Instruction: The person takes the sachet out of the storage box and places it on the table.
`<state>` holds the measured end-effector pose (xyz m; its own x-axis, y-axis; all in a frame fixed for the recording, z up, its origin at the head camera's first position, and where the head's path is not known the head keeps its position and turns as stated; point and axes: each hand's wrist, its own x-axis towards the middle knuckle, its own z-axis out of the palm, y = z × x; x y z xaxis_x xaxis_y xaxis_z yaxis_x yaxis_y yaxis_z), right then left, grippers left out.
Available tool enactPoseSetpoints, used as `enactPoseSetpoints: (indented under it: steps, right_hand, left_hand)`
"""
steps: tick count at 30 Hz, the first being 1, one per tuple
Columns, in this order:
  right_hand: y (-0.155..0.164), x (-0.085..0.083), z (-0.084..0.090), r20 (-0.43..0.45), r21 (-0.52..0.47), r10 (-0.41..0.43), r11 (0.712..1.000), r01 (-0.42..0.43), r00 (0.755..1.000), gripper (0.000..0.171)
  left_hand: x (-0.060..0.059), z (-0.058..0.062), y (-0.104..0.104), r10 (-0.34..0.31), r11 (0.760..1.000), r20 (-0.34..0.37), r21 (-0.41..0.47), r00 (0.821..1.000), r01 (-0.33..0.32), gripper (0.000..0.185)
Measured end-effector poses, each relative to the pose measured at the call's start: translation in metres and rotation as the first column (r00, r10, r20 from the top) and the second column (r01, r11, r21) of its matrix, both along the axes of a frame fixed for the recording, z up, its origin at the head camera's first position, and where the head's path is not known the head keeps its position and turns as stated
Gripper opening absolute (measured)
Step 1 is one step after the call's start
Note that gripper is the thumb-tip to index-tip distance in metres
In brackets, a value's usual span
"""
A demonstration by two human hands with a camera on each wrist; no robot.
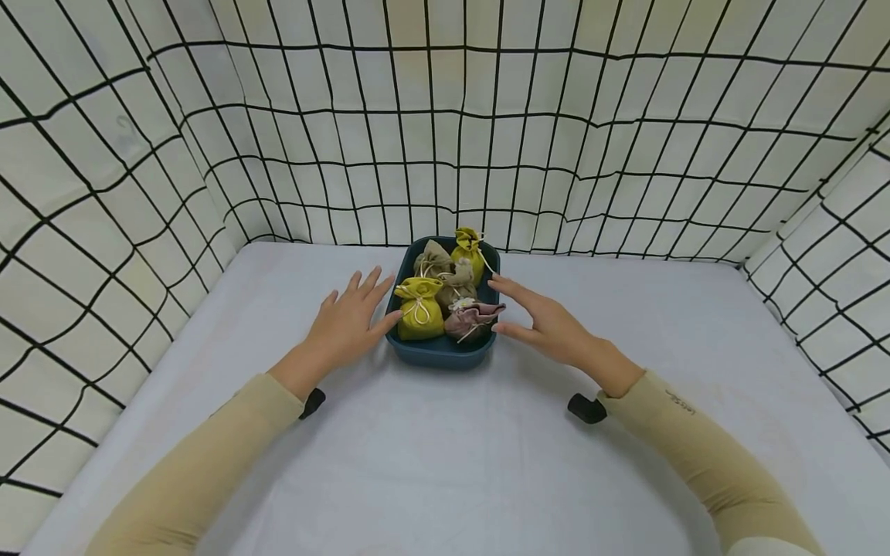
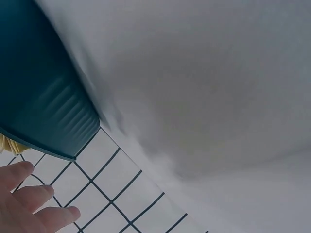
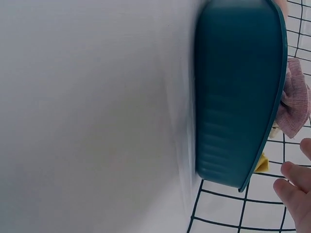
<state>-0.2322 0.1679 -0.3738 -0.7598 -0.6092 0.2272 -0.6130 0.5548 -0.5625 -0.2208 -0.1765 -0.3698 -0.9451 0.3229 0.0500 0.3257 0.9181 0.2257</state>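
A checked curtain walls in a pale grey worktop on three sides, black grid lines on cream cloth. Toward the back of the worktop, close to the rear curtain, sits a dark teal tray, oblong, with ribbed outer walls that show plainly in both wrist views. It is filled with small drawstring pouches: a yellow pouch at the front left, a pink pouch at the front right, beige pouches in the middle and a second yellow pouch at the back.

Both arms, in tan sleeves, reach in from the near edge. The left hand lies flat just beside the tray's left wall, fingers straight and spread, the grip empty; its fingertip seems to touch the rim near the yellow pouch (contact cannot be confirmed). The right hand flanks the right wall, fingers extended, index finger at the rim by the pink pouch, also holding nothing.

The main risk, as I judge it, is uneven pressure: the pouches are heaped above the rim, so a push or lift from one side alone could tilt the tray and spill the top ones. A finger catching a loose drawstring could also drag a pouch out.
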Motion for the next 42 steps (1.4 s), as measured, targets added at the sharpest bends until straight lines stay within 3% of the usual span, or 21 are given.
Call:
enactPoseSetpoints:
  steps: [14, 28, 42]
  right_hand:
    - [-0.014, -0.002, 0.004, -0.001, -0.005, -0.002, 1.0, 0.002, 1.0, 0.07]
    - [-0.017, -0.011, 0.0, 0.004, -0.015, 0.049, 0.999, -0.049, 0.999, 0.062]
    - [-0.028, -0.023, 0.005, 0.004, 0.098, 0.083, 0.992, -0.083, 0.997, 0.058]
  left_hand:
    - [0.006, -0.006, 0.002, -0.016, 1.0, 0.014, -0.024, 1.0, 0.017, 0.074]
    - [0.003, -0.009, 0.001, -0.035, 0.999, 0.002, -0.031, 0.999, 0.035, 0.076]
    - [0.005, -0.009, 0.0, -0.044, 0.998, 0.019, -0.051, 0.999, 0.044, 0.077]
